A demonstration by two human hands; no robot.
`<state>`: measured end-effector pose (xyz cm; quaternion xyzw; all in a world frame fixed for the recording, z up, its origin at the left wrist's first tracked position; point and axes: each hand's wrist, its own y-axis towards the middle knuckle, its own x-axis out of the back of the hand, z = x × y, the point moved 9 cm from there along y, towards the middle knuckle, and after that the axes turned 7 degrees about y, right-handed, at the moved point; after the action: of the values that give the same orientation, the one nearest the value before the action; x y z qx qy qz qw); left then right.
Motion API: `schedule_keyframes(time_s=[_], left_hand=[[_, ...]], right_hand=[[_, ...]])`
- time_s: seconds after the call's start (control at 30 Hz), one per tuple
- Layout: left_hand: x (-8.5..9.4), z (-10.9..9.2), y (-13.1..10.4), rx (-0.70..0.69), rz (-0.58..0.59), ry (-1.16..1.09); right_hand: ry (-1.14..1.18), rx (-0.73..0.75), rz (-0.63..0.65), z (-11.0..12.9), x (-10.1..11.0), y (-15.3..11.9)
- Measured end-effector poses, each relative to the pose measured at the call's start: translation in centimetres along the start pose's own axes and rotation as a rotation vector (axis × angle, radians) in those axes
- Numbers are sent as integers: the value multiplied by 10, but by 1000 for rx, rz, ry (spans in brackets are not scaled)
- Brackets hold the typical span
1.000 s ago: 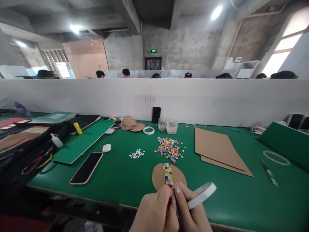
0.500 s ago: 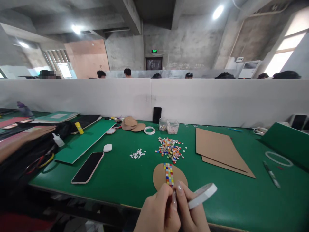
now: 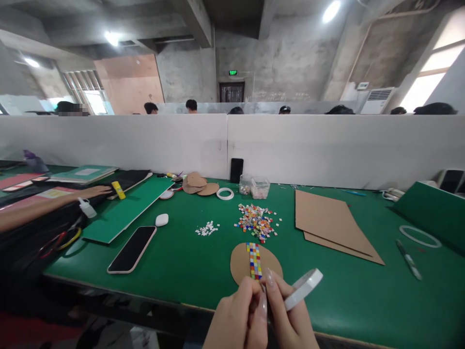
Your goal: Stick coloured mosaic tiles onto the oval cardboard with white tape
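My left hand [image 3: 238, 312] is closed, its thumb and fingertips pinched against those of my right hand; whatever sits between the tips is hidden. My right hand [image 3: 288, 312] is closed too, with a narrow roll of white tape [image 3: 304, 289] held on edge at its fingers. Just beyond my fingertips, a round brown cardboard piece [image 3: 238, 265] lies flat on the green table. A strip of small coloured mosaic tiles [image 3: 255, 260] runs down its middle. Farther back are a heap of mixed coloured tiles [image 3: 256, 221] and a smaller pile of white tile pieces [image 3: 207, 229].
A phone [image 3: 132, 249] and a white earbud case [image 3: 162, 220] lie left. Clear containers [image 3: 260, 188] and a white ring [image 3: 225, 194] stand behind the tiles. Cardboard sheets [image 3: 327, 215] and a pen [image 3: 409, 259] are right. Another person's hand [image 3: 96, 191] reaches in from the left.
The other person's hand at the left has moved right, closer to the yellow glue stick. The tape roll has shifted slightly with my right hand; both my hands stay pinched together.
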<state>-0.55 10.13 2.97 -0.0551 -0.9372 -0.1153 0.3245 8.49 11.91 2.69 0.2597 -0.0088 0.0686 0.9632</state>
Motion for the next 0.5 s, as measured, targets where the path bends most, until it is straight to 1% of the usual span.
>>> schedule_keyframes(time_s=[0.1, 0.17, 0.33, 0.5], left_hand=[[0, 1, -2, 9, -8, 30], [0, 1, -2, -1, -21, 52], [-1, 2, 0, -18, -46, 87], [0, 3, -1, -19, -72, 112]], right_hand=[[-60, 42, 56, 16, -3, 8], [-100, 64, 73, 21, -3, 10], [-152, 99, 88, 22, -6, 10], [-153, 95, 87, 20, -7, 10]])
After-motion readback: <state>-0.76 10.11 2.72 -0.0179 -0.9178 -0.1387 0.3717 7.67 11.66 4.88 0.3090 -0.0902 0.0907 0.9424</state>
